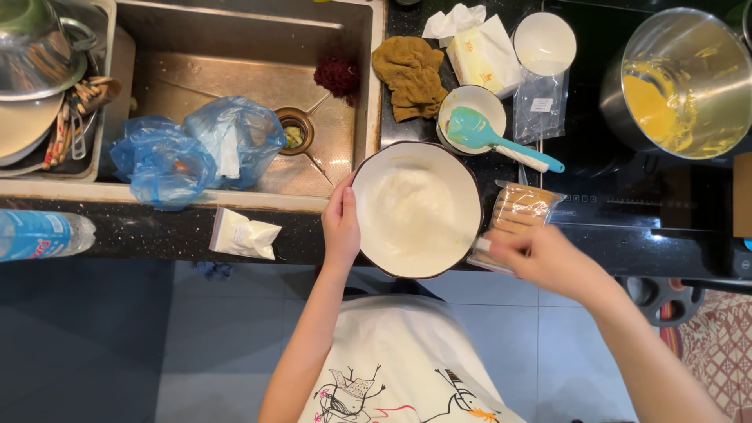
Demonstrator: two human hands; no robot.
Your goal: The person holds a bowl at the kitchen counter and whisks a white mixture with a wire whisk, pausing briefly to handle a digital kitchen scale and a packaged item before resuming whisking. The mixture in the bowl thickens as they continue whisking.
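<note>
The left hand (341, 223) lies flat against the left rim of a large white bowl (416, 208), fingers together. The bowl holds pale cream and sits on the dark worktop (157, 231), just right of the sink (243, 55). The right hand (540, 254), blurred, rests on a clear packet of biscuits (518, 213) just beside the bowl; I cannot tell if it pinches it. Behind stands a small bowl with a turquoise spatula (482, 131).
</note>
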